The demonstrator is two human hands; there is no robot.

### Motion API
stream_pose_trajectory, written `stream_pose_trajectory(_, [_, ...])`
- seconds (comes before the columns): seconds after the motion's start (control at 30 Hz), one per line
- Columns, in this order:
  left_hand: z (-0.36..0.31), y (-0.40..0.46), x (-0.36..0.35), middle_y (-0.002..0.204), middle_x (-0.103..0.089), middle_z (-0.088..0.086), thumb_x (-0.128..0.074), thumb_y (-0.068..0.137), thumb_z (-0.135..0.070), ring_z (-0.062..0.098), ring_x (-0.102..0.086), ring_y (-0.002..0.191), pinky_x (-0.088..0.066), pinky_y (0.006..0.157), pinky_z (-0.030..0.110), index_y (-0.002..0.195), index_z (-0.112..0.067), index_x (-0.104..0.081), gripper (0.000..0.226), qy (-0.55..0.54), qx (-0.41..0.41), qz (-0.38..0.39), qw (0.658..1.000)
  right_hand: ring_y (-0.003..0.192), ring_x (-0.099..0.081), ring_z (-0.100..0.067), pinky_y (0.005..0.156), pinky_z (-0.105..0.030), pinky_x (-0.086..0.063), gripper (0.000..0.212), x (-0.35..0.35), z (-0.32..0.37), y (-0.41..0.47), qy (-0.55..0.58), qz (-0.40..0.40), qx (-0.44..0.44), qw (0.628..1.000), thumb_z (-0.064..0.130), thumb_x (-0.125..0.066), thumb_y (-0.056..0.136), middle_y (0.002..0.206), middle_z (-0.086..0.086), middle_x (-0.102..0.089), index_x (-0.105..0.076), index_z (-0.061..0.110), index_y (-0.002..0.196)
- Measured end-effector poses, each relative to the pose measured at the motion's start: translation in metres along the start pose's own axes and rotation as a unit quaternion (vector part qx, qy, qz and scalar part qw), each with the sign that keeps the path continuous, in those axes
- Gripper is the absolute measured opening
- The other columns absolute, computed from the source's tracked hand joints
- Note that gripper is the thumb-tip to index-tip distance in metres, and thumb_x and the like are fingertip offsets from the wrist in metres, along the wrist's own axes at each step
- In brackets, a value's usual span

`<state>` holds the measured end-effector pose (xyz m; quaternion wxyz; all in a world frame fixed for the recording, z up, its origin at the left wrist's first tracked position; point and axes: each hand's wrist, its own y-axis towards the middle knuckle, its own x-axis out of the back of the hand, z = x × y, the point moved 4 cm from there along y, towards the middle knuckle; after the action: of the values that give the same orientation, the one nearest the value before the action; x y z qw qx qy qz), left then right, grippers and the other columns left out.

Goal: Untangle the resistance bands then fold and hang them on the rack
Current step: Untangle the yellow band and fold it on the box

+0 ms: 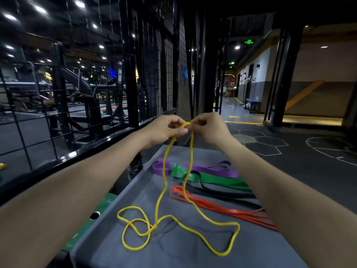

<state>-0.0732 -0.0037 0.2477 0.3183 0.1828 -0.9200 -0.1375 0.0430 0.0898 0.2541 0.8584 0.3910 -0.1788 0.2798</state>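
A thin yellow resistance band hangs from both my hands down to the grey table, where its lower part lies in tangled loops. My left hand and my right hand meet above the table's far edge, and both pinch the band's top bend between fingers and thumb. On the table behind the yellow band lie a purple band, a green band, a black band and a red band, stretched side by side toward the right.
A black wire-mesh rack rises beyond the table's far-left side, with a black rail running along the left. Gym machines stand behind the mesh. A dark floor with painted lines spreads to the right.
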Motion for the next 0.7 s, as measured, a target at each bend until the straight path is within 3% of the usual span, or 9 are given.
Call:
stream_pose_trajectory(0.13, [0.015,-0.008,-0.006,0.077,-0.059,0.001,-0.056,0.091,-0.010,0.008,-0.056,0.071,-0.048,0.069,0.023,0.080,-0.017,-0.059,0.014,-0.042,0.048,0.028,0.998,0.060,-0.055,-0.009,0.057,-0.024,-0.049,0.010,0.017,0.006,0.012,0.006,-0.049,-0.005,0.999,0.021,-0.075,0.078,0.065,0.002,-0.061,-0.069,0.014,0.074])
stream_pose_trajectory(0.23, [0.025,-0.013,-0.003,0.075,-0.058,-0.002,-0.052,0.094,-0.014,0.006,-0.059,0.070,-0.045,0.057,0.013,0.080,-0.017,-0.056,0.015,-0.039,0.082,0.038,0.995,0.054,-0.049,-0.004,0.048,-0.012,-0.036,0.014,0.025,0.002,0.016,-0.020,-0.063,-0.003,0.998,0.020,-0.076,0.076,0.066,0.000,-0.062,-0.067,0.011,0.073])
stream_pose_trajectory(0.33, [0.023,-0.012,0.012,0.078,-0.057,0.001,-0.052,0.094,-0.013,0.007,-0.061,0.069,-0.048,0.051,0.013,0.083,-0.015,-0.055,0.012,-0.050,0.090,-0.018,0.995,0.056,-0.049,-0.006,0.048,-0.017,-0.033,0.020,0.025,-0.001,0.016,-0.070,-0.061,-0.003,0.996,0.022,-0.079,0.073,0.068,-0.001,-0.061,-0.064,0.010,0.072])
stream_pose_trajectory(0.5, [0.011,-0.007,0.025,0.075,-0.054,0.003,-0.059,0.090,-0.012,0.005,-0.061,0.059,-0.055,0.055,0.017,0.082,-0.014,-0.059,0.009,-0.080,0.060,-0.108,0.989,0.069,-0.054,-0.020,0.059,-0.033,-0.042,0.030,0.017,-0.002,0.018,-0.100,-0.068,-0.002,0.993,0.018,-0.077,0.075,0.068,0.002,-0.056,-0.048,0.017,0.067])
stream_pose_trajectory(0.7, [0.002,-0.002,0.016,0.070,-0.059,-0.002,-0.061,0.088,-0.014,0.006,-0.060,0.063,-0.054,0.060,0.019,0.080,-0.020,-0.064,0.011,-0.062,0.028,-0.102,0.992,0.068,-0.050,-0.013,0.054,-0.018,-0.037,0.026,-0.004,0.009,0.016,-0.108,0.053,0.018,0.993,0.017,-0.077,0.075,0.076,0.003,-0.055,-0.054,0.016,0.089])
